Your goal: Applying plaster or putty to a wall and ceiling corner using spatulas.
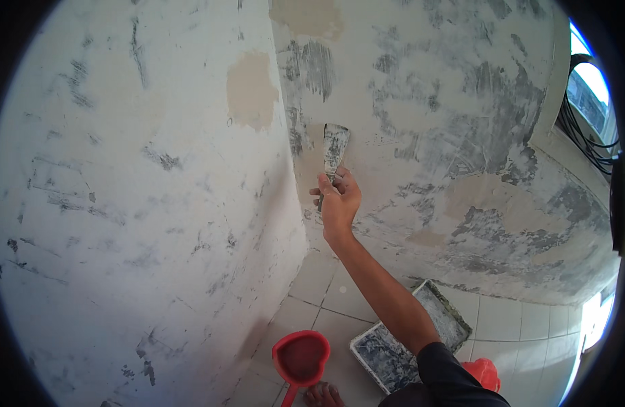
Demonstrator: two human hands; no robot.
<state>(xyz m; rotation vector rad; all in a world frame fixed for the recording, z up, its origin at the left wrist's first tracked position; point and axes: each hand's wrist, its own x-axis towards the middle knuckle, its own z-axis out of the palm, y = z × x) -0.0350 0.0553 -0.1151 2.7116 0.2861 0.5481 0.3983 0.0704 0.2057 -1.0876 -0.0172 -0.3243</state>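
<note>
My right hand point(341, 207) is closed round the handle of a putty knife point(335, 146), its thumb lying against the tool. The knife's broad blade, smeared with white and dark residue, points up beside the inner corner, in front of the right-hand wall point(421, 129). Whether the blade touches that wall I cannot tell. My left hand is out of view. Low in the view is a red heart-shaped scoop point(301, 357), its handle running off the lower edge; who or what supports it is not visible.
A putty-stained rectangular tray point(386, 356) lies on the tiled floor point(502, 319), partly behind my forearm. Toes point(322, 395) show beside the scoop, and a red object point(484, 374) by my sleeve. The left wall point(122, 203) is patchy. Black cables point(580, 129) hang at the far right.
</note>
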